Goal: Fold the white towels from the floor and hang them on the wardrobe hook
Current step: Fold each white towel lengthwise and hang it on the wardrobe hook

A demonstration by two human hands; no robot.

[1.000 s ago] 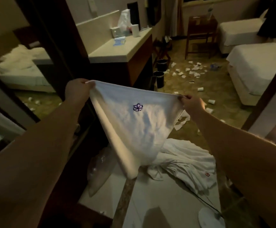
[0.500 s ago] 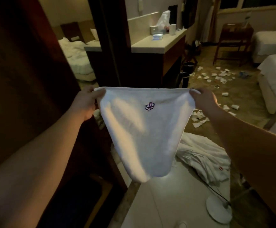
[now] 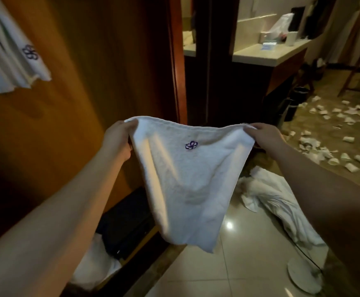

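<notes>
Before a wooden wardrobe [image 3: 74, 103], left hand [image 3: 117, 140] and right hand [image 3: 262, 133] each pinch a top corner of a white towel [image 3: 187, 185] hanging over glossy tiles [image 3: 239, 271], more towels [image 3: 277, 206] heaped right.

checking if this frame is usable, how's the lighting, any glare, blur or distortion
Head view: dim, warm light; the held towel is the brightest thing, with soft shadow folds. A small glare spot sits on the floor tile. Wide-angle distortion stretches both forearms at the lower corners. The hanging towels at top left look slightly smeared, and the paper cups are soft.
</notes>
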